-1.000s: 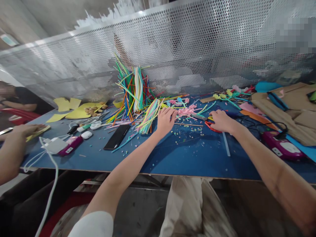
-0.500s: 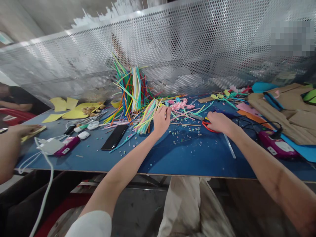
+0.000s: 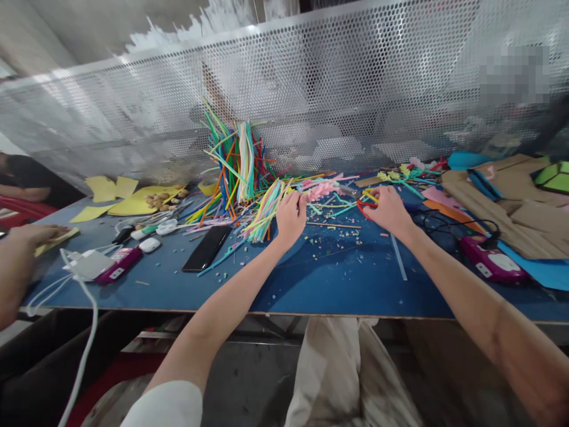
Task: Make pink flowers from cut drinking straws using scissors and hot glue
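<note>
My left hand [image 3: 291,216] is closed, its fingers pinched on a fluffy pink pipe-cleaner piece [image 3: 323,191] that sticks out to the right. My right hand [image 3: 389,211] is wrapped round scissors [image 3: 367,204] with red and yellow handles. Their grey blades point left, close to the far end of the pink piece; whether they touch it I cannot tell. A bundle of pastel pipe cleaners [image 3: 265,210] lies just left of my left hand. Small cut bits are scattered below the scissors, and a thin stick [image 3: 334,225] lies between my hands.
A tall bunch of coloured pipe cleaners [image 3: 244,163] stands against the perforated metal screen [image 3: 355,83]. A black phone [image 3: 207,248] and purple power bank [image 3: 119,264] lie left; another purple device [image 3: 491,261] and cardboard [image 3: 498,207] lie right. Another person's hand [image 3: 42,232] is at far left.
My right hand has raised the scissors and moved them slightly left, bringing the blades up beside the pink piece. My left hand has stayed nearly in place.
</note>
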Available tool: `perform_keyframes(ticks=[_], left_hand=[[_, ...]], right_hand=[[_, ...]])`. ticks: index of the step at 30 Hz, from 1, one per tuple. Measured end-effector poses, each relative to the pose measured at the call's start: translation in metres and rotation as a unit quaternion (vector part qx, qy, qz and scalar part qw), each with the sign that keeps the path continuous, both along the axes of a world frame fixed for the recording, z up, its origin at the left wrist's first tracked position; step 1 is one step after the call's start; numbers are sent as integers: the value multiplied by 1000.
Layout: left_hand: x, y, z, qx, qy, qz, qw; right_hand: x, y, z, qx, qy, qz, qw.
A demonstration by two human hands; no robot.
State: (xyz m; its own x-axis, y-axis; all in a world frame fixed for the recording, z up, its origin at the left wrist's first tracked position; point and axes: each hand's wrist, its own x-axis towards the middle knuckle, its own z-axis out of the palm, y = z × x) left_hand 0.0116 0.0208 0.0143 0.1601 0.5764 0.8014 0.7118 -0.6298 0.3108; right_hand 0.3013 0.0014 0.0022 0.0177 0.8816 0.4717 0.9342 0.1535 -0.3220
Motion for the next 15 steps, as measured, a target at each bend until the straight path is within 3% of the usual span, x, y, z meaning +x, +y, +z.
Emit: perform_keyframes(ticks=[7,12,15], left_hand=[[1,-3,2,0,-14,12,1000],[1,-3,1,1,-23,13,1000],[0,-2,0,0,-19,8,1000]], right_hand=[[34,-6,22,81,-10,-39,996],[40,-11,16,-47,-2,-48,998],[45,-7,5,-61,-17,22,998]])
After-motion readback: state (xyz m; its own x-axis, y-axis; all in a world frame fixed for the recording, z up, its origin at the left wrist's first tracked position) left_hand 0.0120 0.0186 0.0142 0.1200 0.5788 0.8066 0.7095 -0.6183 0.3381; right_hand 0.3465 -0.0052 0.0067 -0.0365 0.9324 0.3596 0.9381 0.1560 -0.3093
